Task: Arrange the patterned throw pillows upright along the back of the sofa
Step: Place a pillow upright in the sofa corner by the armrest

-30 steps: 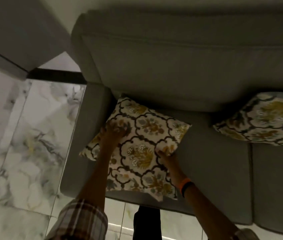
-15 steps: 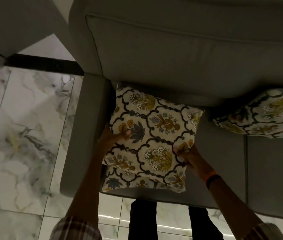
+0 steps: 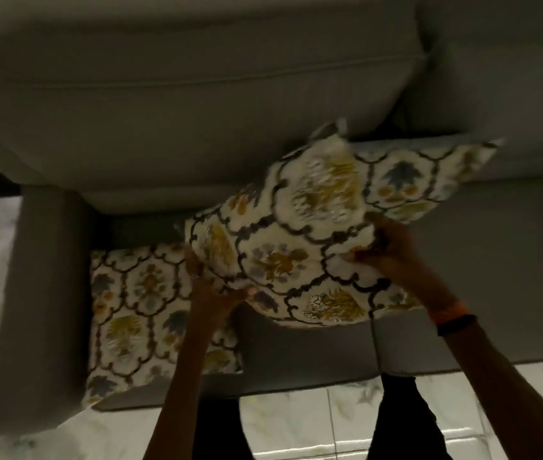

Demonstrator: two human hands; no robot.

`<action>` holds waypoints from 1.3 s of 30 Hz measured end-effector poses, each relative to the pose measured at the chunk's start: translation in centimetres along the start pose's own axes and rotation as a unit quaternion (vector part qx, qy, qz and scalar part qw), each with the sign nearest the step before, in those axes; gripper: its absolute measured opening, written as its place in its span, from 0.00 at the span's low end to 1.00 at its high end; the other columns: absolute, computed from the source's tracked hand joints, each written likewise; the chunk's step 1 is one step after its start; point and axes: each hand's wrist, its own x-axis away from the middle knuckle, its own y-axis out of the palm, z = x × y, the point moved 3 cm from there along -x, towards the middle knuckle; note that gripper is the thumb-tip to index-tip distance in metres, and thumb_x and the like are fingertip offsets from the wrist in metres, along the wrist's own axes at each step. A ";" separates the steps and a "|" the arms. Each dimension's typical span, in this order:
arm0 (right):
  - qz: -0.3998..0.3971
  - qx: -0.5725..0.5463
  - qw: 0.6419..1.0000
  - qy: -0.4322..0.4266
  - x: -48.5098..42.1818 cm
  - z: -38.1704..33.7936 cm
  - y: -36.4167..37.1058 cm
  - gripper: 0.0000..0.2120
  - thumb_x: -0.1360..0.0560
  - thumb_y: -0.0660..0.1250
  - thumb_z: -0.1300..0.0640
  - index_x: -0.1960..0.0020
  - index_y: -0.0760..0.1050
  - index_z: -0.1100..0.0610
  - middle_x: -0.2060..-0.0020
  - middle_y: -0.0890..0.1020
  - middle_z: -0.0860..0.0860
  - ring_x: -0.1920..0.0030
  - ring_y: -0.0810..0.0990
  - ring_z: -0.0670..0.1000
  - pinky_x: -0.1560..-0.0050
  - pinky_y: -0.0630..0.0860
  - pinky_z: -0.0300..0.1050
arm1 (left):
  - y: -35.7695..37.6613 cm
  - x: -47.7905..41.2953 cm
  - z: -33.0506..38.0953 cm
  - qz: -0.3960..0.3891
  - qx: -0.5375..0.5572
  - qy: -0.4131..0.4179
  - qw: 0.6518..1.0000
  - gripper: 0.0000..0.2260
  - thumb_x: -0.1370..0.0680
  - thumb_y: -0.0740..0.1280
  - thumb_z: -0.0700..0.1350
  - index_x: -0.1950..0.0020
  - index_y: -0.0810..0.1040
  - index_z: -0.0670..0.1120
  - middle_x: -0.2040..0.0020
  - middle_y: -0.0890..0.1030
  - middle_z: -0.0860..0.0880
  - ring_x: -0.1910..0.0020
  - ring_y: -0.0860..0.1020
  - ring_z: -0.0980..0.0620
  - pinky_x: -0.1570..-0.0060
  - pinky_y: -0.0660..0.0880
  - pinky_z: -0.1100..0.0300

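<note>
A cream throw pillow with a dark lattice and yellow flowers (image 3: 283,240) is lifted above the grey sofa seat (image 3: 502,267), tilted up to the right. My left hand (image 3: 213,293) grips its lower left edge and my right hand (image 3: 393,257) grips its right edge. A second matching pillow (image 3: 144,313) rests on the seat beside the left armrest (image 3: 41,293), with a dark gap between it and the back cushion (image 3: 197,111). A third matching pillow (image 3: 429,180) shows behind the held one, against the sofa back.
White marble floor tiles (image 3: 300,416) run along the sofa's front edge and to the left of the armrest. My dark trouser legs stand close to the seat front. A second back cushion (image 3: 512,78) continues to the right.
My hands let go of the first pillow, which now rests by the armrest. Both hands moved right and took hold of another pillow, lifting it off the seat. The view shifted right.
</note>
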 end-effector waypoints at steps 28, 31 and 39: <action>0.092 0.335 0.935 -0.071 -8.2 39.9 -60.0 0.19 0.26 0.68 0.51 0.35 0.78 0.49 0.36 0.80 0.54 0.30 0.71 0.61 0.25 0.48 0.58 | 72.8 -8.5 36.2 -0.115 0.060 0.253 0.959 0.48 0.40 0.83 0.57 0.28 0.64 0.45 0.30 0.76 0.43 0.31 0.76 0.49 0.31 0.75 0.53; 0.226 0.262 0.936 -0.064 -7.0 44.4 -60.7 0.38 0.30 0.70 0.39 0.25 0.66 0.50 0.24 0.64 0.59 0.22 0.57 0.63 0.24 0.53 0.68 | 76.0 -11.2 34.4 -0.134 0.069 0.193 0.970 0.48 0.40 0.83 0.61 0.29 0.69 0.39 0.35 0.80 0.36 0.37 0.80 0.38 0.39 0.78 0.38; 0.163 -0.163 0.963 0.139 -6.0 56.7 -62.6 0.74 0.50 0.86 0.45 0.19 0.42 0.56 0.21 0.56 0.55 0.25 0.58 0.47 0.23 0.62 0.58 | 76.1 -11.3 35.8 -0.126 0.060 0.219 0.966 0.37 0.40 0.82 0.58 0.35 0.72 0.71 0.33 0.77 0.61 0.27 0.71 0.51 0.27 0.69 0.49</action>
